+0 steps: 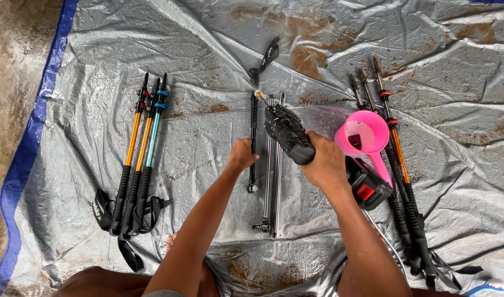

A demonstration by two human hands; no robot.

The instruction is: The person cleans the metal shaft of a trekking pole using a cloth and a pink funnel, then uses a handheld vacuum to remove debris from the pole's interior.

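Observation:
My right hand (326,163) grips a black cordless spray gun (289,133) with a battery pack (367,190) at its rear, its nozzle aimed at the top of the dismantled pole sections. My left hand (242,154) holds a thin black pole section (253,126) lying upright on the grey tarp (208,66). Two silver pole sections (273,187) lie side by side just right of it, under the spray gun.
Three assembled trekking poles (142,148) with orange and teal shafts lie at left. More poles (397,159) lie at right, with a pink scoop (364,136) on them. A black grip with strap (265,58) lies further up. A blue tarp edge (26,154) borders brown ground.

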